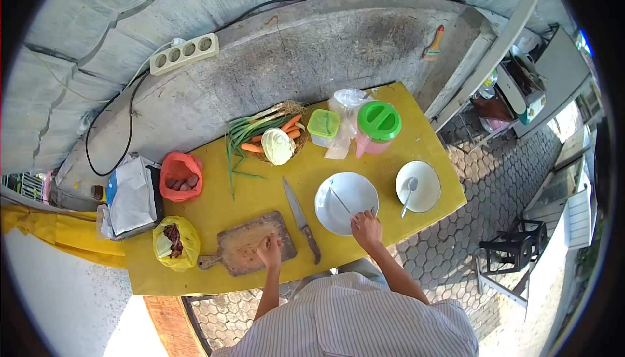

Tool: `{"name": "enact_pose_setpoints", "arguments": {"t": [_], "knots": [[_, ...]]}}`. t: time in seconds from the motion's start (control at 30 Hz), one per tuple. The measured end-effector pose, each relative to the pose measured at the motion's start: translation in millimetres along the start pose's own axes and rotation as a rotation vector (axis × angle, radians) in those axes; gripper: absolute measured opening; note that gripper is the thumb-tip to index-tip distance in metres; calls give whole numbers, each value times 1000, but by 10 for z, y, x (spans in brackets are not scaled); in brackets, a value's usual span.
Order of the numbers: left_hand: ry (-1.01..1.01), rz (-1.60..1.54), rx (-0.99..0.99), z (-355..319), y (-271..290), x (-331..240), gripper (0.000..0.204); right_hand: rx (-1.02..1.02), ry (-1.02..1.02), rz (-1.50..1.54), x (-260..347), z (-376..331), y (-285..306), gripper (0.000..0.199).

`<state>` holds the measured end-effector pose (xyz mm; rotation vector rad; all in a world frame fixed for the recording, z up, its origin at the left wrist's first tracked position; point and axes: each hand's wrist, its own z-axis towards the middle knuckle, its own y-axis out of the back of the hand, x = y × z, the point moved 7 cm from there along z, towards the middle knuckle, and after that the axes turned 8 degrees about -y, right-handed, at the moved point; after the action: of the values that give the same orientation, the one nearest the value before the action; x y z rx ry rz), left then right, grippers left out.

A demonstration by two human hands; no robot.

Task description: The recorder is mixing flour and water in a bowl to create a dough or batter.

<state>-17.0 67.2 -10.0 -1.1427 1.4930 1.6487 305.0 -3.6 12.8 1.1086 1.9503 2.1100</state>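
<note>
My right hand (366,228) is at the near rim of a wide white bowl (323,212), its fingers closed on a thin metal utensil (340,199). That utensil slants across the inside of the bowl; its exact kind is too small to tell. Over the right part of a worn wooden cutting board (242,245) is my left hand (269,251), fingers curled in and nothing visible in them. Between board and bowl lies a large knife (301,219), blade pointing away from me. A smaller white bowl (426,195) with a spoon (411,191) in it stands to the right.
Along the far side are a basket of carrots (252,147), green onions (237,137) and cabbage (278,147), a green-lidded tub (323,126) and a pitcher (377,129). Red (170,192) and yellow (189,245) plastic bags sit left. A concrete wall (312,51) borders the yellow table (364,272).
</note>
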Motion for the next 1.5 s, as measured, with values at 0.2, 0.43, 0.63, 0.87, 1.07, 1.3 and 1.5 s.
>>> {"name": "enact_pose_setpoints", "arguments": {"t": [0.2, 0.43, 0.63, 0.87, 1.07, 1.3, 1.5], "knots": [[67, -132, 285, -195, -755, -183, 33, -3, 67, 108, 173, -44, 138, 20], [-25, -213, 328, -246, -1078, -296, 26, -393, 16, 184, -510, 117, 872, 23], [120, -72, 176, -415, -1218, -440, 35, -583, -302, 97, -2077, 850, 1483, 34], [320, -153, -67, -576, -1392, -322, 24, 149, -227, 552, -2456, 1470, 1108, 44], [218, 200, -84, -393, -1367, -446, 16, 251, -214, 575, -2145, 1423, 1014, 44], [13, 408, -132, -11, -1170, -467, 16, 334, -234, 666, -1775, 1568, 717, 48], [61, 417, -192, 33, -1118, -609, 19, 175, 39, 594, -1240, 2128, 1120, 22]]}}
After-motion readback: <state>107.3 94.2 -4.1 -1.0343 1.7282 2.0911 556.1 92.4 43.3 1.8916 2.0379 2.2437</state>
